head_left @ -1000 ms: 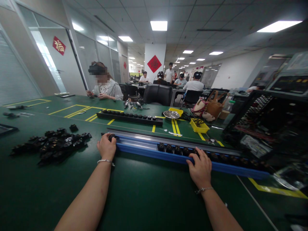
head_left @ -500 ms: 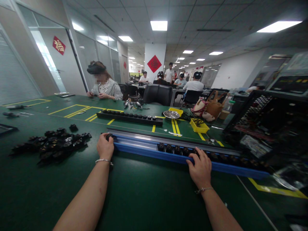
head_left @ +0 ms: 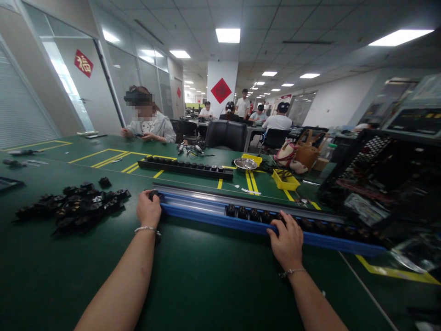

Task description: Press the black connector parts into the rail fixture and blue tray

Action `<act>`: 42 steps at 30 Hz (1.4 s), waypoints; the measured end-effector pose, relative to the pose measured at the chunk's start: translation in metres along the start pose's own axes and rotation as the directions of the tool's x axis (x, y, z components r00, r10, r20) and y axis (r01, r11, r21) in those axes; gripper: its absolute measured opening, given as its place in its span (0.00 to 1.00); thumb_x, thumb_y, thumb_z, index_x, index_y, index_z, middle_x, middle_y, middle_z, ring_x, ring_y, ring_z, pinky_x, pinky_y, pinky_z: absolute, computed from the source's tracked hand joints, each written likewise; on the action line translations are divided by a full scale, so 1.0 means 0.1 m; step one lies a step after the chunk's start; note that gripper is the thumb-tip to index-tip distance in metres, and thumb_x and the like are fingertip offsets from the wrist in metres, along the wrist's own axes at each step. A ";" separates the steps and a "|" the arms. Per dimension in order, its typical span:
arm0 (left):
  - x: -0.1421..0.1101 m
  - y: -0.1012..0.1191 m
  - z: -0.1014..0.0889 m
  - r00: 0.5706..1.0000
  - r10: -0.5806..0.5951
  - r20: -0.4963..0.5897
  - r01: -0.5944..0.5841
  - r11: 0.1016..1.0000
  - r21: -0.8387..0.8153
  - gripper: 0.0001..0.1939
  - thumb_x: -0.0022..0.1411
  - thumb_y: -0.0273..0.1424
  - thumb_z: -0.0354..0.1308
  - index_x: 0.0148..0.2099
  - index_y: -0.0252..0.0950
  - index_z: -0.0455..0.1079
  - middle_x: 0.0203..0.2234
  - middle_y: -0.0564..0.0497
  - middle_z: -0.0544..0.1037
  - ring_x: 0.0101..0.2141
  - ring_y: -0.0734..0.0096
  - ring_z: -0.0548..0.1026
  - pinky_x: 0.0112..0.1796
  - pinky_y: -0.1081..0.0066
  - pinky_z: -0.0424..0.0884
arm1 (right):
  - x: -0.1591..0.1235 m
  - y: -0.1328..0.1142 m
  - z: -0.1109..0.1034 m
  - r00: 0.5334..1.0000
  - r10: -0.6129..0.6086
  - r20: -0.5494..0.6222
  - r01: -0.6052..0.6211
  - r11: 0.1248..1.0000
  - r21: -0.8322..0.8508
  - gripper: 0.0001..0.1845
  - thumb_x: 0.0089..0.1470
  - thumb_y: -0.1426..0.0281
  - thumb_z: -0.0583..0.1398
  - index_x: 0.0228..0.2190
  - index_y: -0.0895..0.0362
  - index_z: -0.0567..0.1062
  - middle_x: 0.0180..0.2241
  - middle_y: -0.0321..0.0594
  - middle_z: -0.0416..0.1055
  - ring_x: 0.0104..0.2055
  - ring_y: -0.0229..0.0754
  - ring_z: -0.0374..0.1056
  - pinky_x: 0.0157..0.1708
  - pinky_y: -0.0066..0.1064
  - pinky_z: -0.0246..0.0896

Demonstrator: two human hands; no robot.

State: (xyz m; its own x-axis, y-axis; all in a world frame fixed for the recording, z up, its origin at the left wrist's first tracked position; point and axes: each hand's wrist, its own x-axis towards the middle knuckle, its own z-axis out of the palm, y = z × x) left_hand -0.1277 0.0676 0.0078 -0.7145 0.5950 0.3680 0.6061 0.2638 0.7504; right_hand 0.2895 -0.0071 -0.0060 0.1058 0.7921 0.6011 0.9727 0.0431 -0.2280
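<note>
Head view | left hand [head_left: 149, 209] is edging toward 9 o'clock, pinching a black module [head_left: 153, 194] at the blue channel rail's [head_left: 200, 217] 8 o'clock end | right hand [head_left: 288, 239] is gripping the rail at 4 o'clock | pinched piece is sitting apart from the module row [head_left: 243, 213]

with left hand [head_left: 149, 209], holds black part [head_left: 158, 194] at left end of blue rail [head_left: 200, 218]; with right hand [head_left: 287, 236], grips its near edge.
</note>
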 end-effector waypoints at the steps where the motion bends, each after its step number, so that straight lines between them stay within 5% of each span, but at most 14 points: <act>1: 0.00 0.00 0.00 1.000 -0.005 -0.002 0.005 1.000 -0.003 0.16 0.57 0.34 0.49 0.48 0.35 0.63 0.40 0.43 0.74 0.41 0.57 0.72 0.42 0.60 0.66 | 0.00 0.00 0.00 1.000 -0.001 -0.002 0.001 1.000 0.000 0.09 0.50 0.66 0.53 0.31 0.53 0.71 0.55 0.45 0.59 0.59 0.52 0.48 0.54 0.52 0.44; 30: 0.11 -0.02 -0.04 0.998 -0.063 -0.031 0.063 0.998 -0.024 0.15 0.58 0.30 0.49 0.48 0.35 0.60 0.38 0.42 0.73 0.38 0.58 0.73 0.42 0.59 0.67 | 0.00 0.00 0.00 1.000 0.005 0.008 -0.005 1.000 -0.017 0.09 0.51 0.66 0.53 0.32 0.54 0.71 0.55 0.45 0.59 0.60 0.53 0.48 0.54 0.52 0.45; 42: 0.23 -0.09 -0.09 0.995 -0.074 -0.068 0.080 0.993 0.089 0.16 0.57 0.31 0.49 0.49 0.34 0.60 0.34 0.42 0.75 0.34 0.57 0.74 0.37 0.62 0.67 | 0.00 -0.01 -0.01 1.000 0.009 0.002 -0.009 1.000 -0.012 0.08 0.50 0.66 0.53 0.31 0.54 0.71 0.55 0.46 0.59 0.59 0.52 0.48 0.54 0.51 0.45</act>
State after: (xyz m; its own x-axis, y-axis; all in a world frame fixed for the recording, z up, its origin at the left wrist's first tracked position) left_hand -0.1523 0.0722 0.0146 -0.7797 0.5207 0.3477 0.5756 0.3774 0.7254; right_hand 0.2887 -0.0077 -0.0049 0.1143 0.7937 0.5974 0.9740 0.0288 -0.2246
